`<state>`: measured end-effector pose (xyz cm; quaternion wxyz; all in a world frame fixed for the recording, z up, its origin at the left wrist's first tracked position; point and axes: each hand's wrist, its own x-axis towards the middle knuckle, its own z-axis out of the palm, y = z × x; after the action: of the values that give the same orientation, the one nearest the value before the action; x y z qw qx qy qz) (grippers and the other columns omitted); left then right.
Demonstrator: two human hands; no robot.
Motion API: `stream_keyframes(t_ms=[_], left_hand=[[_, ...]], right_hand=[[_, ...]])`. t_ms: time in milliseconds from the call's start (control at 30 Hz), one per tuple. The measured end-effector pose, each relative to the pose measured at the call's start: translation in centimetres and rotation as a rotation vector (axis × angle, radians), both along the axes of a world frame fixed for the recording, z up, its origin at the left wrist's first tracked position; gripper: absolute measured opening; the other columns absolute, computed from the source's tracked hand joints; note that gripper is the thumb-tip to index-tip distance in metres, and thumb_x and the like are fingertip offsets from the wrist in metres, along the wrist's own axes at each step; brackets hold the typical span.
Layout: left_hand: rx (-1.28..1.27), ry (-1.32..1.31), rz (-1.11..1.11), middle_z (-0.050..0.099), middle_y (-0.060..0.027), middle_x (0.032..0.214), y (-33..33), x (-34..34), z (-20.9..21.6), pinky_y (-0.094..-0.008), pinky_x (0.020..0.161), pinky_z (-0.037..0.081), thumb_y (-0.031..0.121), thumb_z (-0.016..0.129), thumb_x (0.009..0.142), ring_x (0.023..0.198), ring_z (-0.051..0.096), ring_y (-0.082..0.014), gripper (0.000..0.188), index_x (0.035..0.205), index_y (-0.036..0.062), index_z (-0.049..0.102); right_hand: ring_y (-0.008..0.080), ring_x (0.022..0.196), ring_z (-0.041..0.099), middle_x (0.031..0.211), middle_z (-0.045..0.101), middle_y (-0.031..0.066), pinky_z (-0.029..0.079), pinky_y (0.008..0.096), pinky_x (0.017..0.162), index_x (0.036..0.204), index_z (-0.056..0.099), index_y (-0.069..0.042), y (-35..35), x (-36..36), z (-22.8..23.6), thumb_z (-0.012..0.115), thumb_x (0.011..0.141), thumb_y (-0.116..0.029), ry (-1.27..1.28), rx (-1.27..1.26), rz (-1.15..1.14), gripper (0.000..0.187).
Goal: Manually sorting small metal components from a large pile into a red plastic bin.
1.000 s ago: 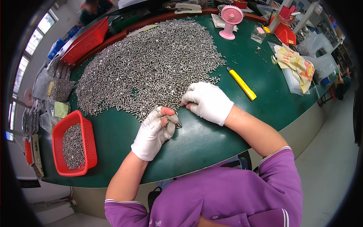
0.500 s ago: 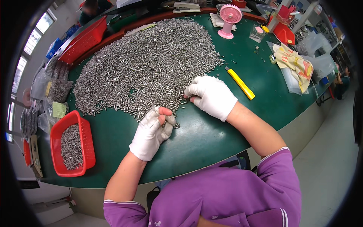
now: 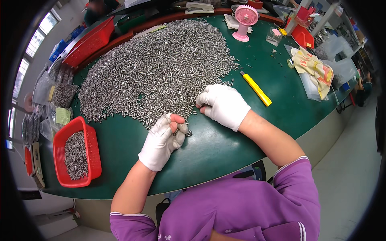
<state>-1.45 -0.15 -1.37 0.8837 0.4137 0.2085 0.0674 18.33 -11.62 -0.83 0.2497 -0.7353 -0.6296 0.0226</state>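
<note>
A wide heap of small, shiny metal pins covers much of the green table. At its near edge, my left hand in a white glove with bare fingertips is curled closed around a few pins, some showing by its fingers. My right hand, gloved the same way, is back up with its fingers bent together at the heap's near right edge. Whatever those fingers pinch is hidden under the hand. To my left stands a red plastic basket partly filled with similar pins.
A yellow utility knife lies right of my right hand. Behind it stand a pink fan and a small clear box. A yellow cloth rests at the right; bagged metal parts sit at the left. A person is at the far left.
My right hand has shifted slightly down toward me at the heap's edge, its fingers drawn closer together. My left hand has barely moved and stays curled.
</note>
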Motion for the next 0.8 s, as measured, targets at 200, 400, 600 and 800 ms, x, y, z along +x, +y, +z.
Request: stream_keyframes(t_ms=[200, 400, 600, 800], left_hand=[[0.044, -0.017, -0.004, 0.059, -0.0006, 0.088, -0.2, 0.2, 0.1, -0.0209, 0.060, 0.037, 0.030, 0.060, 0.092, 0.068, 0.048, -0.0071, 0.023, 0.103, 0.0097, 0.056], [0.055, -0.011, 0.008, 0.058, -0.0015, 0.087, -0.3, 0.1, -0.2, -0.0212, 0.059, 0.037, 0.027, 0.059, 0.092, 0.065, 0.046, -0.0076, 0.022, 0.104, 0.0087, 0.055], [0.075, 0.004, -0.040, 0.057, -0.0018, 0.084, -0.7, 0.4, 0.6, -0.0191, 0.056, 0.036, 0.019, 0.065, 0.088, 0.062, 0.044, -0.0067, 0.022, 0.105, 0.0085, 0.056], [0.103, 0.018, -0.030, 0.059, -0.0005, 0.083, -0.8, 0.2, 0.4, -0.0174, 0.054, 0.036, 0.018, 0.065, 0.088, 0.062, 0.047, -0.0053, 0.017, 0.101, 0.0108, 0.057]], right_hand=[[0.0261, 0.079, 0.060, 0.078, 0.060, 0.0066, 0.049, 0.0379, 0.070, 0.081, 0.067, -0.011, -0.3, 0.2, 0.3, 0.067, 0.074, -0.016, 0.115, -0.090, 0.074, 0.009], [0.0257, 0.081, 0.060, 0.081, 0.060, 0.0074, 0.049, 0.0356, 0.071, 0.086, 0.067, -0.010, -0.3, -0.4, 0.5, 0.067, 0.075, -0.016, -0.011, -0.111, 0.070, 0.013], [0.0137, 0.083, 0.056, 0.088, 0.057, 0.0040, 0.045, 0.0274, 0.074, 0.095, 0.065, -0.006, -0.5, -1.8, 2.2, 0.069, 0.083, -0.017, 0.876, -0.086, 0.222, 0.017], [0.0107, 0.087, 0.056, 0.091, 0.058, 0.0029, 0.046, 0.0269, 0.076, 0.098, 0.063, -0.002, -0.2, -2.0, 1.3, 0.066, 0.086, -0.012, 1.034, -0.076, 0.263, 0.016]])
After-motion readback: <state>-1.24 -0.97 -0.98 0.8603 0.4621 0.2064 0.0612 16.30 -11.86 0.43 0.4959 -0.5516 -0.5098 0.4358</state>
